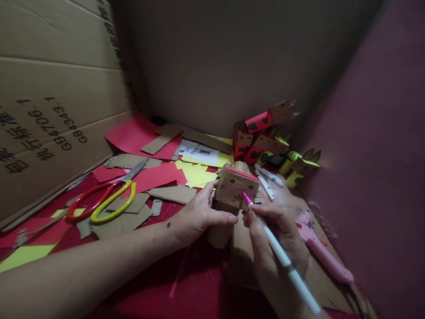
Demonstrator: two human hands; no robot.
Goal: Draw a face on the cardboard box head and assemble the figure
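In the middle of the head view stands a cardboard figure (229, 195) with a box-shaped head, drawn eyes, whiskers and a small mouth, and a red strip on top. My left hand (199, 212) grips it from the left, thumb across the front below the face. Pinched in my right hand (277, 235) is a white marker pen (285, 257) with a magenta tip. That tip meets the face just right of the mouth. The figure's back and my left fingertips are hidden behind it.
Scissors (109, 199) with red and yellow handles lie left on paper and cardboard scraps. A pink glue gun (325, 257) rests at right on cardboard. Other markers (265, 184) and several finished-looking cardboard figures (262, 137) sit behind. A big carton (59, 88) walls the left.
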